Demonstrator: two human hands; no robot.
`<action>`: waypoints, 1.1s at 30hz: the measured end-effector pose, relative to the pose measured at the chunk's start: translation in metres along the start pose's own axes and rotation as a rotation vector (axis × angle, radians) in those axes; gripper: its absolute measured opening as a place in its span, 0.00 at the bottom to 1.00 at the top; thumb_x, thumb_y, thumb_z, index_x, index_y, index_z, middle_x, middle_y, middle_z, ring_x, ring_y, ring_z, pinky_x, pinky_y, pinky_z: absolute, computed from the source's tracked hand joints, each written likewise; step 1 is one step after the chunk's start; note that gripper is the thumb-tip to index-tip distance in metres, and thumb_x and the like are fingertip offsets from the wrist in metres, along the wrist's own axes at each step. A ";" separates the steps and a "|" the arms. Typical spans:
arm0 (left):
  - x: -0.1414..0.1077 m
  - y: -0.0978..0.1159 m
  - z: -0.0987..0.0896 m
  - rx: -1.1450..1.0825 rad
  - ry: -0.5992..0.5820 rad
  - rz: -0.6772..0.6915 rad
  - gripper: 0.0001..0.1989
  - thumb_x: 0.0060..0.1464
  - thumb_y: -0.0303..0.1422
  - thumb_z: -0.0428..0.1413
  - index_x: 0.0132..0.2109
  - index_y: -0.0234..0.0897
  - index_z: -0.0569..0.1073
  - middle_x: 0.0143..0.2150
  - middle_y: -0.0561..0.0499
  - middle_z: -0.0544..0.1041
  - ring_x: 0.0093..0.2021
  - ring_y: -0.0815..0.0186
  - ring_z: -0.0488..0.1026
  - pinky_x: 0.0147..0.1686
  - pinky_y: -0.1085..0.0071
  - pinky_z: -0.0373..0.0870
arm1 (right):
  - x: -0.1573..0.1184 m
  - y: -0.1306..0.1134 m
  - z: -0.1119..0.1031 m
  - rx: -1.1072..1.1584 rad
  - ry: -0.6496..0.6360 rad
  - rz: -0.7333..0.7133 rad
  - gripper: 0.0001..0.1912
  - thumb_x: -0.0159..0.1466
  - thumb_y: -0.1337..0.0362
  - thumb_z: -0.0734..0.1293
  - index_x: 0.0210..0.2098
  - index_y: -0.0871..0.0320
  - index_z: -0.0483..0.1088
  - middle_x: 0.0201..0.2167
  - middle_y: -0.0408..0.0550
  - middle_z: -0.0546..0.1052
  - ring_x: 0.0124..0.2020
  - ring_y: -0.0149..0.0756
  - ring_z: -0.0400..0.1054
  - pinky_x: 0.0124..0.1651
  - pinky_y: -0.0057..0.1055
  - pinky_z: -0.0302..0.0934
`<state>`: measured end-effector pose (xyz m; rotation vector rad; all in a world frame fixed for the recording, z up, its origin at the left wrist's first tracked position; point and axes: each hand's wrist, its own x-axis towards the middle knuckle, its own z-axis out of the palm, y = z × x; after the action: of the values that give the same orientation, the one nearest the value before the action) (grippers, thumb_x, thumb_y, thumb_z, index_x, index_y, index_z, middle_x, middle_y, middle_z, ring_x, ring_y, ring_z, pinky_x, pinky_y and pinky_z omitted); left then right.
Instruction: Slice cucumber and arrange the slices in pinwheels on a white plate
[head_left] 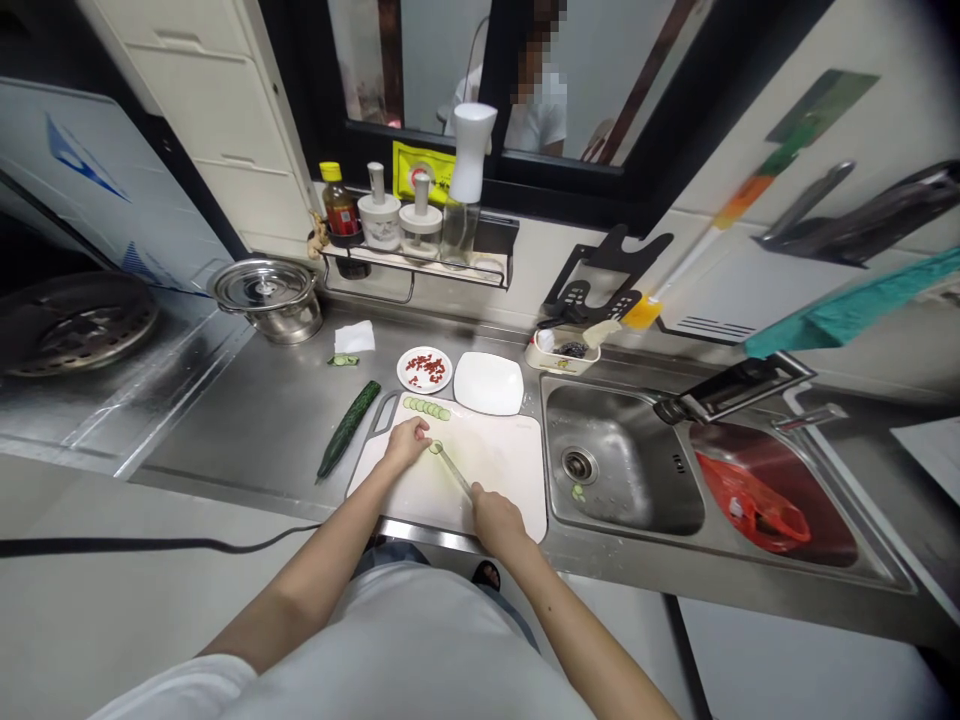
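My right hand (499, 518) is wrapped round the handle of a knife (454, 471), whose blade points up and to the left over a white cutting board (502, 460). At the blade's tip is a cucumber slice (436, 447). Just left of that slice, my left hand (407, 443) has its fingers curled together; whatever is between them is too small to make out. A row of cucumber slices (426, 408) lies overlapping along the board's far edge. To the left of the board rests a whole cucumber (349, 430).
Behind the board stand a plate of chopped red pieces (425, 388) and a white plate (487, 383). A sink (626, 480) adjoins on the right, with a red plastic bag (757, 505) in its second basin. A lidded pot (277, 300) and a spice rack (420, 262) are further back.
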<state>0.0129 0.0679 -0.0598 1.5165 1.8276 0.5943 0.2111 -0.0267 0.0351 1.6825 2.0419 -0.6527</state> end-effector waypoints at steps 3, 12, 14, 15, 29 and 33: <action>0.000 0.000 0.000 0.008 0.001 0.007 0.10 0.45 0.26 0.61 0.39 0.37 0.75 0.29 0.55 0.74 0.32 0.69 0.71 0.33 0.75 0.63 | 0.002 -0.003 -0.001 0.002 -0.006 0.003 0.17 0.67 0.73 0.53 0.53 0.59 0.63 0.40 0.58 0.77 0.44 0.41 0.73 0.40 0.31 0.60; 0.000 0.001 -0.001 0.015 -0.006 0.002 0.10 0.45 0.26 0.61 0.38 0.37 0.75 0.29 0.54 0.74 0.32 0.68 0.71 0.33 0.75 0.63 | 0.001 -0.003 -0.006 0.007 -0.022 0.006 0.15 0.67 0.72 0.55 0.51 0.59 0.63 0.41 0.58 0.77 0.43 0.40 0.73 0.39 0.30 0.60; 0.000 0.002 -0.001 0.014 -0.005 -0.004 0.10 0.45 0.26 0.61 0.38 0.37 0.75 0.29 0.55 0.74 0.32 0.68 0.71 0.33 0.75 0.63 | 0.001 -0.003 -0.006 0.003 -0.021 0.006 0.15 0.67 0.72 0.55 0.51 0.59 0.63 0.41 0.58 0.77 0.43 0.40 0.73 0.39 0.31 0.60; 0.000 0.002 -0.001 0.014 -0.005 -0.007 0.10 0.45 0.26 0.61 0.38 0.38 0.75 0.29 0.55 0.74 0.32 0.68 0.71 0.33 0.75 0.63 | 0.001 -0.004 -0.006 0.002 -0.018 0.002 0.15 0.67 0.72 0.55 0.51 0.59 0.63 0.41 0.58 0.77 0.43 0.41 0.74 0.39 0.31 0.60; -0.001 0.004 -0.002 -0.003 -0.006 -0.018 0.10 0.45 0.26 0.61 0.38 0.37 0.75 0.28 0.55 0.74 0.32 0.69 0.71 0.33 0.76 0.63 | 0.000 -0.003 -0.002 0.002 -0.009 -0.003 0.16 0.67 0.72 0.54 0.52 0.60 0.63 0.40 0.58 0.77 0.44 0.41 0.73 0.40 0.31 0.60; -0.001 0.004 -0.002 0.000 -0.010 -0.023 0.11 0.45 0.26 0.61 0.38 0.38 0.75 0.28 0.56 0.74 0.32 0.68 0.71 0.33 0.75 0.64 | 0.002 -0.003 -0.006 0.011 -0.022 0.003 0.15 0.66 0.71 0.57 0.51 0.59 0.63 0.41 0.57 0.77 0.43 0.39 0.73 0.40 0.31 0.60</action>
<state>0.0140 0.0678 -0.0554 1.4944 1.8347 0.5741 0.2073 -0.0223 0.0389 1.6770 2.0244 -0.6797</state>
